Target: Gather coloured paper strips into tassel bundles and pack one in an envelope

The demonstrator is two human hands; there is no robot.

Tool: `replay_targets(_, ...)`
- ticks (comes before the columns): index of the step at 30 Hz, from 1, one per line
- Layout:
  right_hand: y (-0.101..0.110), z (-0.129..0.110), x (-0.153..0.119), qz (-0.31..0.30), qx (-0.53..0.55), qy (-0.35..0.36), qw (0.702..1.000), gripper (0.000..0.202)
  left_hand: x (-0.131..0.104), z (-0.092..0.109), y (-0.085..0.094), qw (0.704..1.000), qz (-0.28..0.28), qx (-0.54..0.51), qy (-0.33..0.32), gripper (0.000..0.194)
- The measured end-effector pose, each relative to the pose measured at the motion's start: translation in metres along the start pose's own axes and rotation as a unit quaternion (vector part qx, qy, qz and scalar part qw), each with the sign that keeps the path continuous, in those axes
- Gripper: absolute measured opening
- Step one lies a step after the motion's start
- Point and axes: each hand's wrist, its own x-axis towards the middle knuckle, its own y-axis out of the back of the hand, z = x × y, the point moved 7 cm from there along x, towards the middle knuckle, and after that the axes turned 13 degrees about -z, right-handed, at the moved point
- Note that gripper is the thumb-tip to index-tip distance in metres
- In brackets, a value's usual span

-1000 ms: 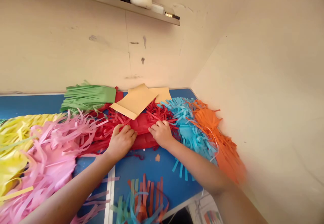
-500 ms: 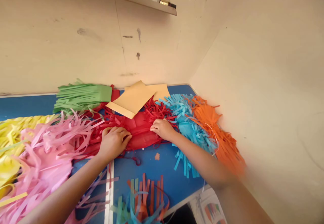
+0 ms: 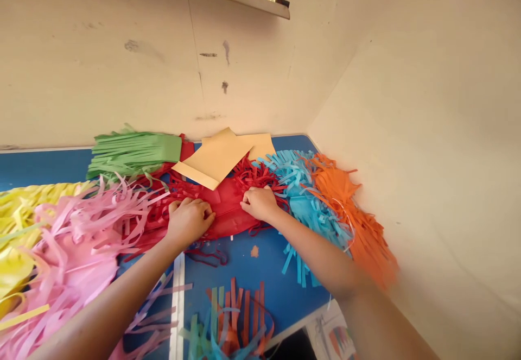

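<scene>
Red fringed paper (image 3: pixel 231 208) | spread flat, fringes tangled | on blue tabletop (image 3: pixel 238 265)

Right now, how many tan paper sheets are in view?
2. The front sheet lies slanted, partly over the red fringed paper; the back sheet is behind it, partly covered. More could be hidden underneath.

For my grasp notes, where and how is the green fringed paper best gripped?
The green fringed paper is probably best pinched at its flat, uncut right end, coming from the right and above; its loose strips spread leftward and could tear.
</scene>
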Motion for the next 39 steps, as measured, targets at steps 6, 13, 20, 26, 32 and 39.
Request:
replay_targets(6,0.009,-0.029,-0.012,0.029,-0.066,0.122,0.99,0.02,-0.005,0.022,0.011,0.994,0.02,0.043,-0.1,0.023)
replay_targets(13,0.005,-0.047,-0.013,0.053,-0.161,0.243,0.955,0.026,-0.005,0.047,0.015,0.981,0.054,0.093,-0.159,0.026)
replay_targets(20,0.019,-0.057,-0.02,0.144,-0.125,0.205,0.96,0.021,-0.008,0.05,0.019,0.977,0.089,0.107,-0.163,0.028)
replay_targets(26,0.002,-0.031,-0.022,0.147,-0.124,0.174,0.966,0.031,-0.023,0.037,0.012,0.973,0.108,0.104,-0.178,0.028)
replay_targets(32,0.001,-0.017,-0.026,0.155,-0.084,0.147,0.973,0.021,-0.023,0.045,0.017,0.97,0.139,0.09,-0.178,0.022)
replay_targets(39,0.004,-0.03,-0.028,0.196,-0.084,0.171,0.962,0.022,-0.01,0.052,0.016,0.965,0.126,0.087,-0.211,0.021)
